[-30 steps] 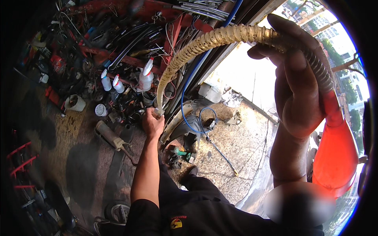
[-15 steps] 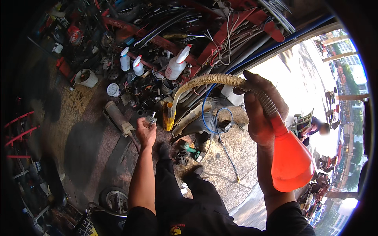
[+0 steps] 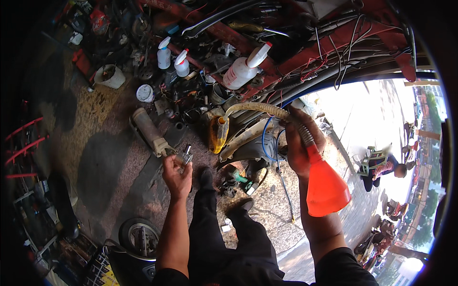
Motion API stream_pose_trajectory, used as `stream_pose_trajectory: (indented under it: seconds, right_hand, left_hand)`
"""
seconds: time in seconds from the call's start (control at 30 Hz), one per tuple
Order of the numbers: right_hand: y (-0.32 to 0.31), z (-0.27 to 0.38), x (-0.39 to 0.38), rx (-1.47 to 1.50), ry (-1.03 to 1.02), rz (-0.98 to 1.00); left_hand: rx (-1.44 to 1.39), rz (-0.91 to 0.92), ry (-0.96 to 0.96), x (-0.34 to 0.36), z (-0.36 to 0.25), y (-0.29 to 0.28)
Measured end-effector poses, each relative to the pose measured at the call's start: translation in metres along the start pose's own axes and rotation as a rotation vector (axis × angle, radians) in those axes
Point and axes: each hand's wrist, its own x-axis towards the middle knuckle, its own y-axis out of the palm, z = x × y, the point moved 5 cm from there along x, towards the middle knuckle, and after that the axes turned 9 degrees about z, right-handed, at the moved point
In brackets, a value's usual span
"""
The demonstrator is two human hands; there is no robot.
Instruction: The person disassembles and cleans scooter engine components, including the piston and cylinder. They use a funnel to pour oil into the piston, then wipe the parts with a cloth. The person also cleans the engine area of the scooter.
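Observation:
My right hand point(image 3: 305, 140) grips the ribbed beige hose point(image 3: 257, 107) of an orange-red funnel point(image 3: 327, 187). The funnel's wide end hangs toward my forearm, and the hose arches left. Its free tip shows beside the mouth of a dirty yellow bottle point(image 3: 218, 136) standing on the floor; whether they touch I cannot tell. Lower left, my left hand point(image 3: 177, 178) is closed with a small shiny metal fitting point(image 3: 186, 156) between thumb and fingers. The fitting's lower part is hidden by the fingers.
Three spray bottles point(image 3: 236, 75) stand by a red metal frame point(image 3: 329, 45) heaped with parts. A muffler-like cylinder point(image 3: 148, 128) lies left of my left hand. A green power tool point(image 3: 245, 183) and a blue hose point(image 3: 265, 143) lie on the floor. Outside at right, a person point(image 3: 381, 169) sits.
My right hand has moved left with the funnel, and the hose tip has shifted from in front of the yellow bottle up to its mouth. The whole view has turned somewhat. My left hand keeps the fitting.

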Motion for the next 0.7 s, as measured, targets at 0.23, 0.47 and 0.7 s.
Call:
stream_pose_trajectory:
  seconds: [0.23,0.47,0.7]
  right_hand:
    - [0.011,-0.029,-0.001,0.025,0.046,-0.023]
    - [0.019,-0.039,-0.004,-0.037,0.064,-0.022]
    - [0.022,-0.048,-0.004,-0.057,0.092,-0.015]
  left_hand:
    - [0.075,0.011,0.030,-0.003,-0.011,-0.004]
    - [0.043,0.021,0.035,-0.006,-0.017,-0.002]
    - [0.005,0.034,-0.007,-0.006,-0.013,0.002]
